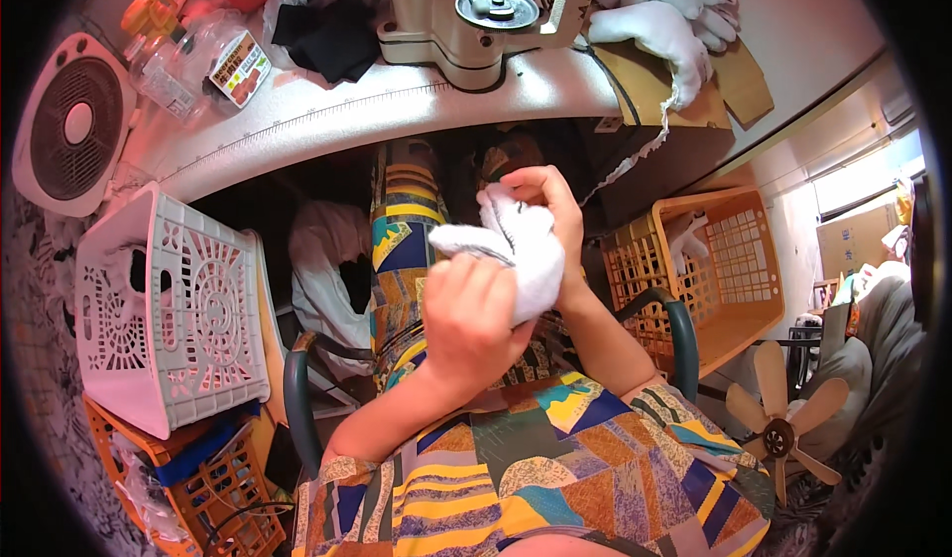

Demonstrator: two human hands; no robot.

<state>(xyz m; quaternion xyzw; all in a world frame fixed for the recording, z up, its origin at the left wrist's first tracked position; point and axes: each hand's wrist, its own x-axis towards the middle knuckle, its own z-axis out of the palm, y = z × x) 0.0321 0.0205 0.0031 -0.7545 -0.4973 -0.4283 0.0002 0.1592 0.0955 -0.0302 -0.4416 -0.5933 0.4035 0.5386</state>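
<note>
Both hands hold a small white knitted glove [516,249] over my lap. My left hand [471,319] grips its lower part from below, fingers curled around the fabric. My right hand [550,205] pinches its upper end from above. The glove is bunched, with a dark seam line showing near the top. My lap is covered by a patterned, multicoloured dress [407,249]. Ahead on the white worktable [327,125] stands a cream sewing machine [466,21], with a pile of white gloves [664,11] to its right.
A white plastic basket [169,319] sits at my left on an orange crate [218,488]. An orange basket [724,269] holding a white glove stands at my right. Green chair arms [297,398] flank me. A round fan [69,125], plastic bottles [193,61] and black cloth [327,36] lie on the table.
</note>
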